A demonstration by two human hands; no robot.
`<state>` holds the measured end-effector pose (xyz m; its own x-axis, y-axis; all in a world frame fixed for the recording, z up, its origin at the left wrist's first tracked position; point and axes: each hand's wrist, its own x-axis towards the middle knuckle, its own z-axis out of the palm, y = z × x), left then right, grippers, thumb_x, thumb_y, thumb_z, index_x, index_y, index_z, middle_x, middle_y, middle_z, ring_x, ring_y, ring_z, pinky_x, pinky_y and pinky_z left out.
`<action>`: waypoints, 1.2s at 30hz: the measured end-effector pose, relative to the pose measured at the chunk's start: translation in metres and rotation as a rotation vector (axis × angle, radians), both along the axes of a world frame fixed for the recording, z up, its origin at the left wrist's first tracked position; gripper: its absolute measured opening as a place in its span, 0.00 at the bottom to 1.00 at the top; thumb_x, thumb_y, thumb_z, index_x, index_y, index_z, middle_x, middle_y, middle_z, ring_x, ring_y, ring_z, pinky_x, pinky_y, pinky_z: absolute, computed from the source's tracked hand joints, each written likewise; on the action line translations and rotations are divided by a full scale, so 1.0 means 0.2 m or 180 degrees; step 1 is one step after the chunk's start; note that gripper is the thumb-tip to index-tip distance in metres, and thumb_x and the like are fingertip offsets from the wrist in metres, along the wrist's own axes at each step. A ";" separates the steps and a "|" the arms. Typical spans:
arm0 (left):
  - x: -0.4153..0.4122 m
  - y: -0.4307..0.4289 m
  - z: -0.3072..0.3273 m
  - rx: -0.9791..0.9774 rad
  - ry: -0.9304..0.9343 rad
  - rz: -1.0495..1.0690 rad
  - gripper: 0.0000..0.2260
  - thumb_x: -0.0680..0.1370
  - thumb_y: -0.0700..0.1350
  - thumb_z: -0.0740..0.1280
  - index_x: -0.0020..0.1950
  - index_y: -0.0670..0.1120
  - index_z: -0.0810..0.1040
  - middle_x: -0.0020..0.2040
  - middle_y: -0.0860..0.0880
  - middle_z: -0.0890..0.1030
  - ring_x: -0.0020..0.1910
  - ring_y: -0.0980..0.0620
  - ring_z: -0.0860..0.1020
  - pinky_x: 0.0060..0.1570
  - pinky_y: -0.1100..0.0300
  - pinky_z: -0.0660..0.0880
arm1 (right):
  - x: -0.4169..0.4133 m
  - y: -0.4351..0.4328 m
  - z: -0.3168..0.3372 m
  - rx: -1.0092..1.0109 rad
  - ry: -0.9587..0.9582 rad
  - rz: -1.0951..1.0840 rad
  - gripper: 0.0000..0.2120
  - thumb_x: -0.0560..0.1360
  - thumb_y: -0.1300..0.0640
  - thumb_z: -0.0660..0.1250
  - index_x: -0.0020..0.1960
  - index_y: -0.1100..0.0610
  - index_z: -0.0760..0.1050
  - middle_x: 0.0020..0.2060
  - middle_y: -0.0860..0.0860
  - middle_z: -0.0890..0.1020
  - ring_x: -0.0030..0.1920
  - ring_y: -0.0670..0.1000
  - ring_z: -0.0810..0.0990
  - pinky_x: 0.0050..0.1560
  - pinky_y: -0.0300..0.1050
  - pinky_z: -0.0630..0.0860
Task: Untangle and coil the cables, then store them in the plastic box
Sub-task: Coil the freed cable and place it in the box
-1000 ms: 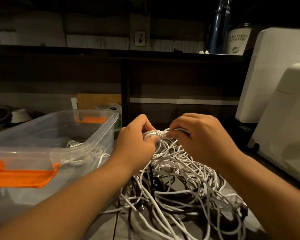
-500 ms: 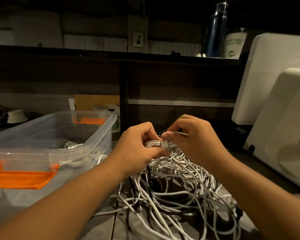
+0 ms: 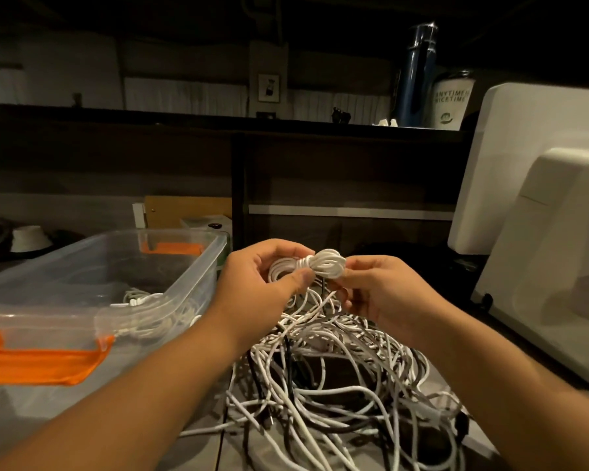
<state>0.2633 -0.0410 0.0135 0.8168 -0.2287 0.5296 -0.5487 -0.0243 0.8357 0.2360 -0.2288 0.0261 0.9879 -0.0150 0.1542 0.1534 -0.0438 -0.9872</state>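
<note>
Coiled cable (image 3: 320,265): white, wound into a small bundle w/ several turns wrapped round its middle. It is held in the air above the tangled pile (image 3: 337,375), just right of the plastic box (image 3: 191,290).

Box: clear, lid off, on the worktop (image 3: 201,450) at left. Orange latch (image 3: 41,362) on the near end, second orange latch (image 3: 172,248) on the far end. Contents: white cables (image 3: 140,297) lying on the box floor by the near right wall; count cannot be told.

Grip:
- Left hand (image 3: 262,287): fingers curled round the left loops of the coil, thumb pressed on the front next to the wrap.
- Right hand (image 3: 381,294): fingers (image 3: 346,270) closed on the right end of the coil, pinching it.
- The wrapped middle of the coil shows between the two hands.

Pile: mostly white cables, looped over each other, w/ at least one black cable (image 3: 288,355) running through. It lies on the worktop below both hands and touches the box's right wall area; a few strands rise toward the hands.

Surroundings: two white appliance housings (image 3: 541,164) at right, well apart from the box. Dark shelf (image 3: 286,125) at the back carries a blue bottle (image 3: 417,76) and a white printed cup (image 3: 451,100). A pale bowl (image 3: 29,237) sits beyond the box at far left.
</note>
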 end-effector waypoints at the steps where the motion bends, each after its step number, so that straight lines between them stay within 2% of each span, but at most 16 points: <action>1: 0.00 0.00 0.00 -0.0089 0.0062 -0.0003 0.09 0.75 0.37 0.74 0.52 0.49 0.85 0.46 0.49 0.86 0.47 0.48 0.84 0.49 0.53 0.82 | 0.00 0.01 -0.01 -0.0158 -0.0099 -0.0017 0.09 0.78 0.63 0.69 0.42 0.59 0.86 0.34 0.54 0.81 0.34 0.47 0.77 0.36 0.40 0.74; 5: 0.03 -0.01 -0.01 -0.0459 0.0376 0.0068 0.08 0.77 0.37 0.72 0.53 0.48 0.86 0.47 0.47 0.87 0.46 0.50 0.85 0.46 0.58 0.81 | -0.02 0.06 -0.01 -0.1002 -0.0565 -0.0170 0.05 0.78 0.59 0.72 0.46 0.56 0.86 0.36 0.57 0.84 0.35 0.48 0.77 0.37 0.40 0.74; 9: 0.04 -0.01 -0.03 -0.0504 0.0474 0.0291 0.06 0.77 0.39 0.73 0.51 0.48 0.86 0.42 0.47 0.87 0.39 0.52 0.84 0.45 0.59 0.81 | -0.02 0.08 -0.03 -0.1832 -0.0998 -0.0424 0.04 0.77 0.52 0.73 0.44 0.50 0.85 0.34 0.52 0.85 0.34 0.54 0.80 0.37 0.47 0.74; 11: 0.04 -0.01 -0.03 -0.0466 0.0453 0.0361 0.06 0.77 0.39 0.73 0.50 0.49 0.85 0.41 0.48 0.87 0.40 0.51 0.85 0.44 0.58 0.82 | -0.03 0.09 -0.05 -0.2114 -0.1181 -0.0485 0.03 0.76 0.52 0.73 0.46 0.50 0.85 0.33 0.47 0.84 0.33 0.46 0.81 0.36 0.41 0.76; 13: 0.04 -0.01 -0.03 -0.0453 0.0466 0.0393 0.06 0.76 0.39 0.74 0.49 0.50 0.85 0.43 0.47 0.87 0.41 0.49 0.86 0.45 0.58 0.83 | -0.04 0.10 -0.06 -0.2319 -0.1372 -0.0521 0.03 0.77 0.54 0.73 0.50 0.51 0.85 0.35 0.43 0.84 0.36 0.42 0.82 0.38 0.38 0.78; 15: 0.05 0.00 -0.03 -0.0381 0.0474 0.0382 0.06 0.76 0.38 0.74 0.50 0.48 0.85 0.44 0.46 0.87 0.42 0.49 0.86 0.46 0.58 0.83 | -0.04 0.10 -0.06 -0.2670 -0.1767 -0.0749 0.04 0.77 0.55 0.72 0.51 0.51 0.85 0.37 0.42 0.84 0.38 0.42 0.82 0.41 0.41 0.81; 18: 0.04 -0.01 -0.04 0.0073 0.0353 0.0376 0.07 0.75 0.38 0.74 0.52 0.47 0.85 0.45 0.48 0.86 0.44 0.52 0.85 0.46 0.57 0.83 | -0.04 0.08 -0.05 -0.3138 -0.2485 -0.1121 0.03 0.76 0.54 0.73 0.49 0.50 0.86 0.37 0.43 0.83 0.35 0.43 0.80 0.37 0.47 0.81; 23: 0.03 0.00 -0.03 -0.0009 0.0890 -0.0154 0.06 0.77 0.37 0.71 0.54 0.40 0.83 0.47 0.40 0.86 0.40 0.49 0.85 0.41 0.60 0.82 | -0.04 0.05 -0.04 -0.3068 -0.3047 -0.1124 0.05 0.76 0.55 0.72 0.51 0.51 0.86 0.42 0.44 0.85 0.39 0.44 0.82 0.38 0.45 0.81; 28: 0.03 -0.04 -0.05 -0.0411 0.1236 -0.0468 0.10 0.75 0.39 0.73 0.55 0.38 0.83 0.47 0.39 0.86 0.43 0.46 0.85 0.45 0.56 0.82 | -0.02 0.01 -0.03 -0.2969 -0.3288 -0.1529 0.05 0.74 0.58 0.76 0.49 0.57 0.85 0.45 0.49 0.82 0.44 0.49 0.81 0.41 0.48 0.81; 31: 0.03 -0.05 -0.06 -0.0727 0.1257 -0.0340 0.22 0.65 0.45 0.77 0.56 0.38 0.82 0.50 0.38 0.85 0.46 0.44 0.86 0.48 0.53 0.81 | -0.02 0.04 -0.03 -0.2695 -0.3093 -0.1681 0.07 0.73 0.54 0.75 0.48 0.57 0.84 0.44 0.47 0.81 0.42 0.46 0.80 0.41 0.44 0.80; 36: 0.01 -0.07 -0.06 -0.0952 0.1196 -0.0279 0.20 0.63 0.44 0.77 0.52 0.38 0.82 0.47 0.40 0.86 0.45 0.44 0.86 0.49 0.51 0.82 | -0.05 0.12 -0.06 -0.1716 -0.2269 -0.1512 0.04 0.73 0.55 0.76 0.46 0.50 0.82 0.38 0.41 0.83 0.41 0.43 0.82 0.40 0.37 0.79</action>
